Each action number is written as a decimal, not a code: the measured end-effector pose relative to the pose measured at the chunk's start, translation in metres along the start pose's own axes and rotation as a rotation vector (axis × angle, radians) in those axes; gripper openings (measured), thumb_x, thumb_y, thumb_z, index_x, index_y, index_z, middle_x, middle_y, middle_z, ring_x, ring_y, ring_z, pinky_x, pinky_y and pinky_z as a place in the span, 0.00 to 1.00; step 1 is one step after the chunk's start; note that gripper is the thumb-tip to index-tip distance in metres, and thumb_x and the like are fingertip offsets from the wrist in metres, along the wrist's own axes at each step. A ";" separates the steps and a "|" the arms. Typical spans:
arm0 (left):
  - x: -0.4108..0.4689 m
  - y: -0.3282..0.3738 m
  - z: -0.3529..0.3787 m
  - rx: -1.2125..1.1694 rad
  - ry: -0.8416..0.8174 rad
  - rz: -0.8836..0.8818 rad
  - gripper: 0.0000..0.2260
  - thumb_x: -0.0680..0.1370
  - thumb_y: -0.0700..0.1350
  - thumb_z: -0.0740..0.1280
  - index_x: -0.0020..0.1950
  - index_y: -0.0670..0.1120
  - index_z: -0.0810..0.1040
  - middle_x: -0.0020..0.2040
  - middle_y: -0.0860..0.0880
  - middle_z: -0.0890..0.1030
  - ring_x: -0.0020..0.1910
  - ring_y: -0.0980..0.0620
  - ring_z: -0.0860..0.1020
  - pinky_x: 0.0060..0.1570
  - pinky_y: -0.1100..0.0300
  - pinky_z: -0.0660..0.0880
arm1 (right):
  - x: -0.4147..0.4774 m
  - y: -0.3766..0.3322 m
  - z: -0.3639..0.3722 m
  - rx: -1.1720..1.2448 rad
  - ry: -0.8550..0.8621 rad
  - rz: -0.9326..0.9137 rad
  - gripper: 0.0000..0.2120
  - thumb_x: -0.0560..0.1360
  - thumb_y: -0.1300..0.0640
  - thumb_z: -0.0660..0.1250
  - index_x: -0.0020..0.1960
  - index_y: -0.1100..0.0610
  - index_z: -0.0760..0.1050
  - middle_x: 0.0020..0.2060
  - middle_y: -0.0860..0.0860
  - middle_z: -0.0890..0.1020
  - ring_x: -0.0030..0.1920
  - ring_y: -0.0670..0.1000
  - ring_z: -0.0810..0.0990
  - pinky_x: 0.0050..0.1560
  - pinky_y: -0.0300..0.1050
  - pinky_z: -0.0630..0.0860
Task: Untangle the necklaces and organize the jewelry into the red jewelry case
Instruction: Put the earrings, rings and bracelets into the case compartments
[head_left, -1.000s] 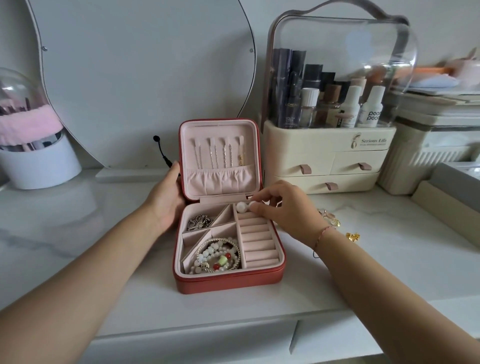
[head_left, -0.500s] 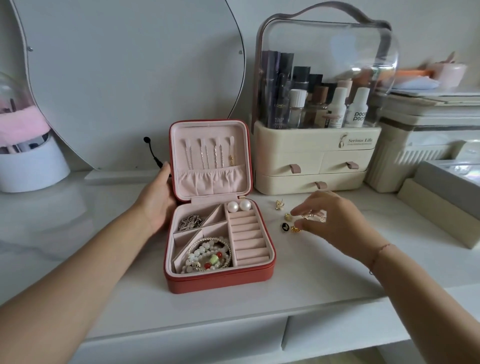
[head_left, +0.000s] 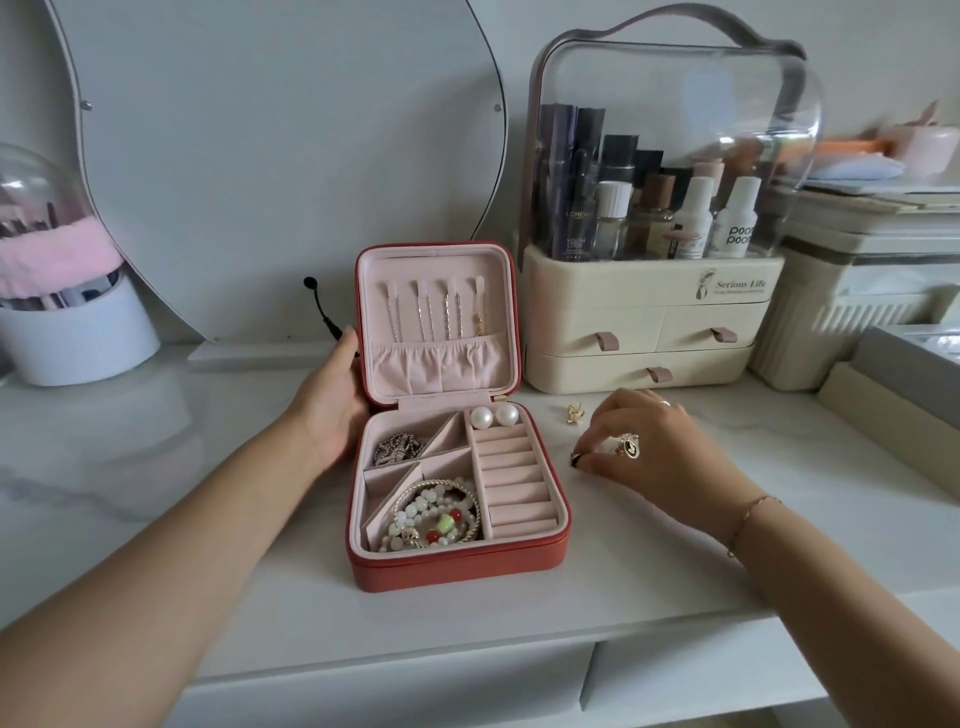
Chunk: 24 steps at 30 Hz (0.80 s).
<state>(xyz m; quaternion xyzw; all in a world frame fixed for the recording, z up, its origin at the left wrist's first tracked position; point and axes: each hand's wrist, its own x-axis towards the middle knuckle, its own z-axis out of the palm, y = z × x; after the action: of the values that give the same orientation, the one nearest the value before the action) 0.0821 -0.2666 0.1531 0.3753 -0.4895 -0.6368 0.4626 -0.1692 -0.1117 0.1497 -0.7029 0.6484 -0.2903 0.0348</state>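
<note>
Currently the red jewelry case (head_left: 457, 567) stands open on the table (head_left: 670, 566), the left hand (head_left: 336, 413) gripping its left edge near the hinge. Right of it, the right hand (head_left: 652, 447) pinches a small dark earring (head_left: 577, 459) lying on the table.

Jewelry case (head_left: 457, 569) lies open at the centre of the table (head_left: 519, 623), with its lid upright at the back. In the tray, a chain (head_left: 397, 447) lies back left, bracelets (head_left: 436, 514) front left, and pearl earrings (head_left: 493, 417) back right. The left hand (head_left: 332, 410) is at the lid's left edge. The right hand (head_left: 649, 447) is right of the case, over a small stud (head_left: 576, 460). A cosmetics organizer (head_left: 644, 322) stands behind right.
</note>
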 end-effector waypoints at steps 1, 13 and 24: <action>0.000 0.000 0.001 -0.009 0.003 0.004 0.21 0.82 0.59 0.53 0.62 0.50 0.78 0.59 0.48 0.82 0.58 0.49 0.80 0.61 0.53 0.74 | 0.002 -0.003 -0.003 0.064 0.007 0.004 0.05 0.69 0.53 0.74 0.38 0.44 0.80 0.41 0.43 0.77 0.46 0.45 0.75 0.50 0.42 0.70; -0.002 0.002 0.005 -0.127 -0.057 -0.033 0.19 0.81 0.57 0.57 0.61 0.49 0.79 0.55 0.47 0.84 0.52 0.50 0.83 0.47 0.59 0.80 | 0.042 -0.067 0.009 -0.065 -0.213 -0.026 0.08 0.76 0.54 0.66 0.51 0.56 0.80 0.46 0.49 0.77 0.46 0.49 0.74 0.47 0.39 0.69; 0.002 0.000 0.000 -0.126 -0.060 -0.070 0.22 0.79 0.60 0.59 0.65 0.48 0.78 0.59 0.46 0.82 0.58 0.47 0.80 0.60 0.52 0.75 | 0.047 -0.069 0.029 -0.097 0.014 -0.176 0.02 0.70 0.58 0.72 0.42 0.53 0.82 0.38 0.46 0.77 0.42 0.47 0.72 0.51 0.47 0.70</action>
<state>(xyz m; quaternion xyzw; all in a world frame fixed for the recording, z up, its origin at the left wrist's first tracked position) 0.0817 -0.2686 0.1528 0.3431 -0.4486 -0.6932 0.4478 -0.0949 -0.1543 0.1723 -0.7559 0.5977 -0.2656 -0.0296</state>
